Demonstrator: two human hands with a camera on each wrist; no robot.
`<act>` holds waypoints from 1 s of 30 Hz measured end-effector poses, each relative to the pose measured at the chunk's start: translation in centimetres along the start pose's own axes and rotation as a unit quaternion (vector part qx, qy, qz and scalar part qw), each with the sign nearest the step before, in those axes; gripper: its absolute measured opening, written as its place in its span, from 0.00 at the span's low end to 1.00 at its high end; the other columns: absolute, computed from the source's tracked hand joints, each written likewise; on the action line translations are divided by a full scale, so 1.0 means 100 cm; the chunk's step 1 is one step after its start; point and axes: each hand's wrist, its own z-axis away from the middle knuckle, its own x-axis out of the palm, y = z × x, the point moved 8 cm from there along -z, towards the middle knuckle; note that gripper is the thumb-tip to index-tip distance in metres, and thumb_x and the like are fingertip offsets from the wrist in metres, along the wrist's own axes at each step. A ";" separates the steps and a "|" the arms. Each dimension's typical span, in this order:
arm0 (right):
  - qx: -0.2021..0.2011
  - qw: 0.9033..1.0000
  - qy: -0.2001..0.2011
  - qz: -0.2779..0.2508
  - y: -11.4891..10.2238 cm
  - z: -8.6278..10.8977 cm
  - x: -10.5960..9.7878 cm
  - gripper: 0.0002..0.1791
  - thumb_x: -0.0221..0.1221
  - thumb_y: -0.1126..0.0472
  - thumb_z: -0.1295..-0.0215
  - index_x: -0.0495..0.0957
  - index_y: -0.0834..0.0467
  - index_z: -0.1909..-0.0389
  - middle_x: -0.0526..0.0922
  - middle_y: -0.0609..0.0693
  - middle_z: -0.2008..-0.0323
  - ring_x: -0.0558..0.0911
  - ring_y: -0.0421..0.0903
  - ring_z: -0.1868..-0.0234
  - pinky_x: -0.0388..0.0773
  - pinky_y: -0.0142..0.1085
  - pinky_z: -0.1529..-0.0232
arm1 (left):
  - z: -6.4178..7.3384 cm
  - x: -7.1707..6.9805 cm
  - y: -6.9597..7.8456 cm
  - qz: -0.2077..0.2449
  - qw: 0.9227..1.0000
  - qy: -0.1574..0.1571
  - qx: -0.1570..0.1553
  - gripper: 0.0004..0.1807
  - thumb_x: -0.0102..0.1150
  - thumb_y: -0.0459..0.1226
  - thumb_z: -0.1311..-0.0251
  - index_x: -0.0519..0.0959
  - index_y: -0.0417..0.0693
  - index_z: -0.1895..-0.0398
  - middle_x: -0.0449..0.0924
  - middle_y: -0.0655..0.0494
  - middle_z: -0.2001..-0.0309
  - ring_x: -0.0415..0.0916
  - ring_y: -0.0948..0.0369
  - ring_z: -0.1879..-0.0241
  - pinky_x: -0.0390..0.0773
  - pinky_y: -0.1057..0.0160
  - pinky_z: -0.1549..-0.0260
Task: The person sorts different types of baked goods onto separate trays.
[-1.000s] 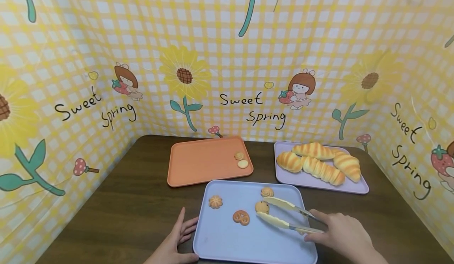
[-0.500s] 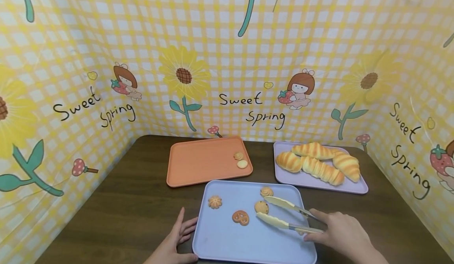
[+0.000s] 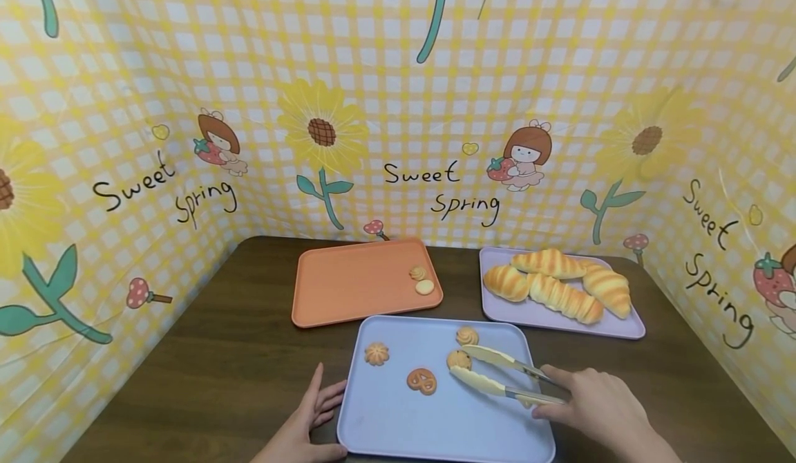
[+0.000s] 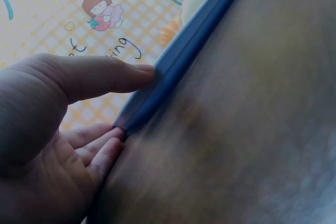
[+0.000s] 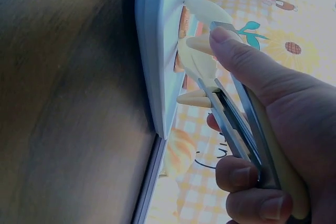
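My right hand [image 3: 603,404] grips a pair of metal tongs [image 3: 479,382] with pale yellow tips, thumb along one arm in the right wrist view. The tong tips sit on both sides of a round speckled cookie [image 3: 457,361] on the light blue tray [image 3: 398,435]. Just behind it lies a swirl cookie [image 3: 467,336]. A pretzel cookie [image 3: 418,388] and a flower-shaped cookie [image 3: 376,354] lie farther left. My left hand [image 3: 301,425] touches the tray's near left side, fingers extended; in the left wrist view its thumb [image 4: 121,75] rests against the tray's edge.
Behind on the left, an orange tray [image 3: 348,283] bears a swirl cookie [image 3: 417,273] and a pale round cookie [image 3: 425,287]. A lilac tray [image 3: 497,316] at the back right carries several striped breads [image 3: 566,298]. Patterned cloth [image 3: 398,104] surrounds the dark wooden table [image 3: 236,380].
The tong tips have drawn closer together around the speckled cookie, which has shifted slightly toward the back of the tray. My left hand stays in place.
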 end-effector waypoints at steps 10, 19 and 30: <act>0.001 1.000 0.004 -0.006 0.002 -0.001 0.001 0.45 0.66 0.24 0.61 0.85 0.51 0.46 0.87 0.56 0.68 0.79 0.47 0.75 0.73 0.44 0.78 | 0.000 0.000 0.000 -0.003 1.000 0.001 0.002 0.68 0.69 0.30 0.44 0.16 0.31 0.29 0.47 0.13 0.33 0.58 0.80 0.37 0.66 0.73 0.45; -0.009 0.999 0.038 -0.015 0.003 -0.006 -0.010 0.45 0.65 0.24 0.58 0.84 0.51 0.45 0.86 0.54 0.70 0.80 0.49 0.74 0.74 0.47 0.76 | 0.000 0.000 0.000 0.001 1.000 0.002 -0.004 0.67 0.69 0.30 0.44 0.16 0.32 0.29 0.47 0.14 0.32 0.58 0.81 0.37 0.66 0.73 0.45; -0.005 0.999 0.050 -0.021 -0.002 -0.021 -0.018 0.43 0.66 0.26 0.55 0.84 0.51 0.44 0.81 0.48 0.79 0.73 0.46 0.81 0.71 0.45 0.80 | 0.001 -0.001 0.002 -0.010 1.000 0.007 0.011 0.66 0.68 0.29 0.43 0.17 0.30 0.28 0.49 0.14 0.33 0.59 0.79 0.37 0.67 0.73 0.44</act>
